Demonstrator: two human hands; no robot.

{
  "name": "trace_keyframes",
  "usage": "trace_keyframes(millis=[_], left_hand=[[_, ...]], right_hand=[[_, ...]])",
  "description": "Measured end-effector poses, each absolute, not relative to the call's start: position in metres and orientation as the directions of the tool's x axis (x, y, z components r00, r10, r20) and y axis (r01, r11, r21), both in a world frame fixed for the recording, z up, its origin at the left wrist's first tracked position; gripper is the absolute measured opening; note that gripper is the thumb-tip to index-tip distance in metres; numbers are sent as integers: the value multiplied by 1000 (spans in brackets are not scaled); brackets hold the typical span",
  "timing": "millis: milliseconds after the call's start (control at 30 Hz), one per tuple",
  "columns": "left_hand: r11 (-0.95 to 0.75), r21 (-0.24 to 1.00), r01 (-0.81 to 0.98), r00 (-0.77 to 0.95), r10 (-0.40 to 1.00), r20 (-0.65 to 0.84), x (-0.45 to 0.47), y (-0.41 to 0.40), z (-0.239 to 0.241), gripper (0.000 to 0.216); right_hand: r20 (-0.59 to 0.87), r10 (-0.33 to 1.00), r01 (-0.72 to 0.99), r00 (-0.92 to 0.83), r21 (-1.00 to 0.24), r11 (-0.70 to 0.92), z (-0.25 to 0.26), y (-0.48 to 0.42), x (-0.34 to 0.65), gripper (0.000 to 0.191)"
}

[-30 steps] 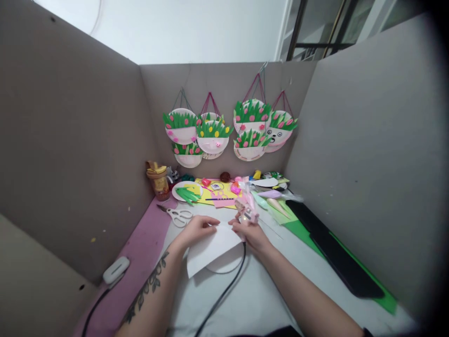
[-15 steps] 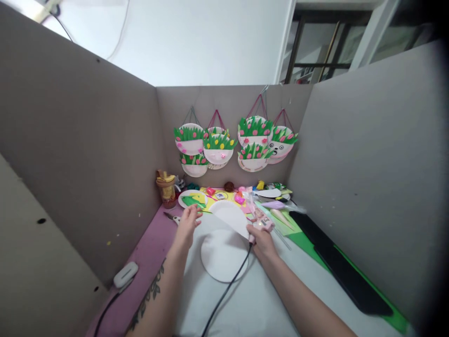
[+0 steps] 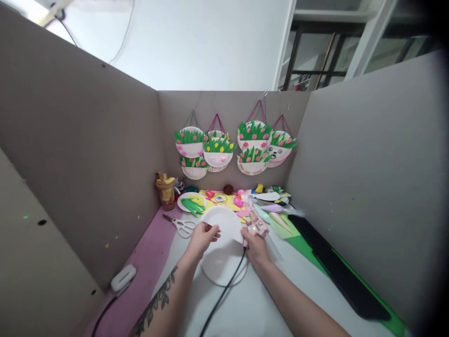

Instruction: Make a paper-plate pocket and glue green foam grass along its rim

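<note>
My left hand (image 3: pixel 204 236) pinches the left edge of a white half paper plate (image 3: pixel 224 223), held tilted above a whole white paper plate (image 3: pixel 220 266) that lies flat on the table. My right hand (image 3: pixel 255 243) grips a pink hot glue gun (image 3: pixel 257 225) and touches the half plate's right corner. The gun's black cord (image 3: pixel 224 292) runs back across the flat plate toward me.
Scissors (image 3: pixel 183 226) lie left of my hands on a pink sheet (image 3: pixel 143 267). A plate with green paper leaves (image 3: pixel 191 204), a jar (image 3: pixel 166 193) and craft scraps crowd the back. Decorated plates (image 3: pixel 217 150) hang on the back wall. A black strip (image 3: pixel 336 267) lies on green paper at right.
My left hand came back from the green-leaf plate and took hold of the half plate's left edge. The half plate now hangs lower, over the flat plate.
</note>
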State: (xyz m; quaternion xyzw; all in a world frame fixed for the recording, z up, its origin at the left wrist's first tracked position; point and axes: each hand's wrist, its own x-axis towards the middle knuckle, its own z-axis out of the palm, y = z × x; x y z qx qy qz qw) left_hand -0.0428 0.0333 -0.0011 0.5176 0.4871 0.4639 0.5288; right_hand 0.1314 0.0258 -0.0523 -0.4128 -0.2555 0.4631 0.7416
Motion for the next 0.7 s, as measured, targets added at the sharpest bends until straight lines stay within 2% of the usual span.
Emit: trace_keyframes(millis=[267,567,700], left_hand=[[-57,997,-56,-55,997,54,-45,34,3,29],[-55,996,-65,-42,998,52,-44,36,0,32],[-89,995,-52,-97,992,83,-47,36,3,31]], right_hand=[[43,922,-429,385,-876,220,-53,22,128,46],[29,923,-358,385,-917,178,-59,17,129,47],[48,938,-326,343,-931,167,-65,16,127,45]])
